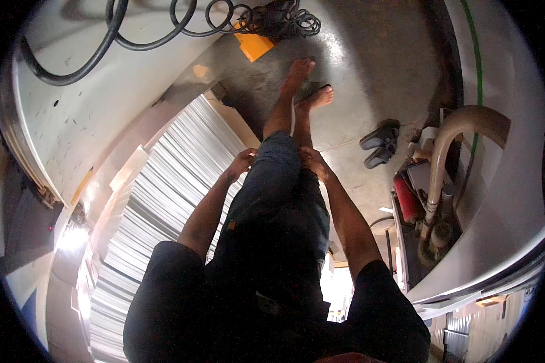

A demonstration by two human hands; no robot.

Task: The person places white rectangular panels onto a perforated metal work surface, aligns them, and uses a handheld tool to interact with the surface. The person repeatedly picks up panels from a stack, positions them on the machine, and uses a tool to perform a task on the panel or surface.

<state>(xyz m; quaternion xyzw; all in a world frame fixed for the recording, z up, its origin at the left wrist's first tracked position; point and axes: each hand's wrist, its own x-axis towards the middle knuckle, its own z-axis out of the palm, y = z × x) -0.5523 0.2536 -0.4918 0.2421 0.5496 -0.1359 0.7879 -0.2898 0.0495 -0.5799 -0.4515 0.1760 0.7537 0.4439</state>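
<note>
Dark blue trousers cover my legs down to about the knees, and below them my shins and feet are bare. My left hand is at the outer side of the left knee, its fingers closed on the trouser cloth. On the other side, my right hand grips the cloth by the right knee, with some of its fingers hidden behind the leg. The trouser leg looks bunched up between the two hands.
A long stack of white sheets stands close on my left. Dark sandals lie on the grey floor. To the right are a brown curved pipe and a red cylinder. A coiled black hose hangs at upper left, near a yellow object.
</note>
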